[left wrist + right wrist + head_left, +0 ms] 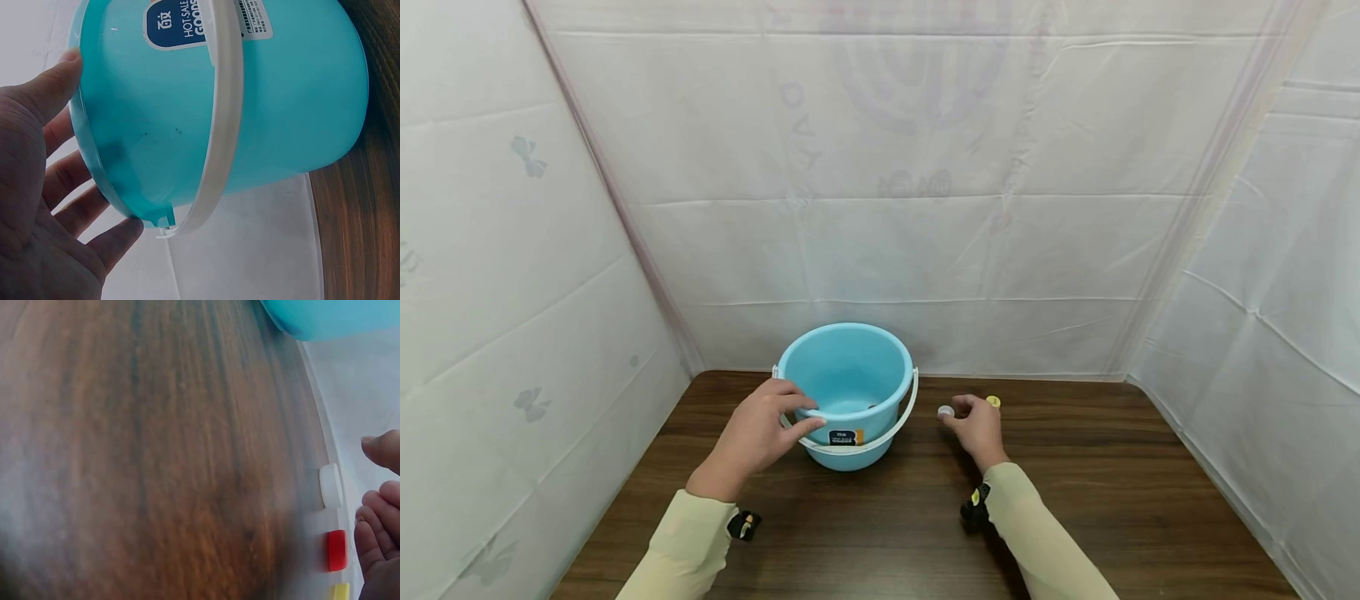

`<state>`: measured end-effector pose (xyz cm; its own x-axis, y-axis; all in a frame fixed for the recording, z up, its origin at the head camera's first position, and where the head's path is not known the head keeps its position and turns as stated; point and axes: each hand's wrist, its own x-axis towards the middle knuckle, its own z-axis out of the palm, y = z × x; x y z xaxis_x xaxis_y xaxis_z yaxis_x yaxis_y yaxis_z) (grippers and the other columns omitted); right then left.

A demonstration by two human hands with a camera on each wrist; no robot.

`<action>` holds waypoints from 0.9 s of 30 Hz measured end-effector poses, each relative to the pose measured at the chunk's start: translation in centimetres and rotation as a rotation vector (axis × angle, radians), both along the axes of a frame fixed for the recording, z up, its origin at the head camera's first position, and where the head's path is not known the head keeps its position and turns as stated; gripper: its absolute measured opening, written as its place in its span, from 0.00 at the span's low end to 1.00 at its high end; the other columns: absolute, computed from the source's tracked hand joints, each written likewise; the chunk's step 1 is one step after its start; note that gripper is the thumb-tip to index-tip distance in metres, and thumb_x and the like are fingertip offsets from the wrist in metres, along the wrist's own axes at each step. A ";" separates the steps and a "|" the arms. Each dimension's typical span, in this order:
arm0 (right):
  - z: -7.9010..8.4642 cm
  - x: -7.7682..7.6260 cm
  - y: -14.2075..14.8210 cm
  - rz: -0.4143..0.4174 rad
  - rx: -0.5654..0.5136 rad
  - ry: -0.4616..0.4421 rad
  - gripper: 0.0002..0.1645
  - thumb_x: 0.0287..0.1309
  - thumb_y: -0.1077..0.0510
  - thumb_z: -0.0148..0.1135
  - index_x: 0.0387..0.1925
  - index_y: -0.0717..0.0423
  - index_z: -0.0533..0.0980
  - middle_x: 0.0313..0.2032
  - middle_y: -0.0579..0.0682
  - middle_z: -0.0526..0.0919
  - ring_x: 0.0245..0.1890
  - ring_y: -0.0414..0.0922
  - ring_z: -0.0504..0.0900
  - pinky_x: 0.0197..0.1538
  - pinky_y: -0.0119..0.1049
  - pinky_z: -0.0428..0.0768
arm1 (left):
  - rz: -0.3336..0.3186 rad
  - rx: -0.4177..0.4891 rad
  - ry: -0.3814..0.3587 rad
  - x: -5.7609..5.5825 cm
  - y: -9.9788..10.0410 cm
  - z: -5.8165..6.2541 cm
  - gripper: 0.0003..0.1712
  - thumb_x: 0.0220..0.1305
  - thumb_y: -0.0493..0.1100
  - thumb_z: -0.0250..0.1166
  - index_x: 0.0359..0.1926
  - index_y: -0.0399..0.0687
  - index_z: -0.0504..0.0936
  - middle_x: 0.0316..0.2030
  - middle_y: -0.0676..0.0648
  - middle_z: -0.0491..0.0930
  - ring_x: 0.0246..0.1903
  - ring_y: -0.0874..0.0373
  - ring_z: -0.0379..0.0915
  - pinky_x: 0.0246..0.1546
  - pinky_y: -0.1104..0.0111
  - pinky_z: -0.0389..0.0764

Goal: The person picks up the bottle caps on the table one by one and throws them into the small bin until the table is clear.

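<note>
A light blue plastic bucket (887, 417) with a white handle (904, 421) stands upright on the table. My left hand (760, 425) grips its near-left rim, the thumb on the outside and the fingers over the edge. A small reddish bit (872, 407) shows inside the bucket; its kind cannot be told. Right of the bucket, my right hand (981, 429) hovers by a white bottle cap (331, 486), thumb and fingers spread and apart from it. Beyond that cap, the right wrist view shows a red cap (337, 550) and a yellow cap (341, 591) in a row.
The brown wooden table (1112, 475) reaches back to a hanging white sheet (1037, 250). More white sheeting (512, 292) hangs along the left side and the right side. The bucket's handle droops across its near face.
</note>
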<state>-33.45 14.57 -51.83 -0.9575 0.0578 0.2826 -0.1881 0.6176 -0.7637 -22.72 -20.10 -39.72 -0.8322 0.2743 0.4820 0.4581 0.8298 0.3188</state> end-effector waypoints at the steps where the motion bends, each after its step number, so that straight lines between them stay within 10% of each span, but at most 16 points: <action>1: 0.0 0.0 -0.1 -0.006 0.002 -0.005 0.24 0.54 0.57 0.78 0.49 0.66 0.84 0.43 0.60 0.88 0.45 0.56 0.86 0.51 0.52 0.84 | 0.000 0.001 -0.002 0.0 0.0 0.0 0.13 0.56 0.54 0.79 0.38 0.53 0.92 0.39 0.54 0.83 0.45 0.57 0.78 0.54 0.54 0.84; 27: -0.7 -0.9 -0.9 -0.044 0.089 -0.027 0.22 0.50 0.59 0.79 0.47 0.65 0.85 0.41 0.59 0.88 0.44 0.53 0.86 0.49 0.50 0.84 | 0.001 0.008 -0.005 0.0 -0.1 0.0 0.14 0.56 0.54 0.78 0.39 0.53 0.92 0.40 0.55 0.83 0.45 0.57 0.78 0.51 0.55 0.85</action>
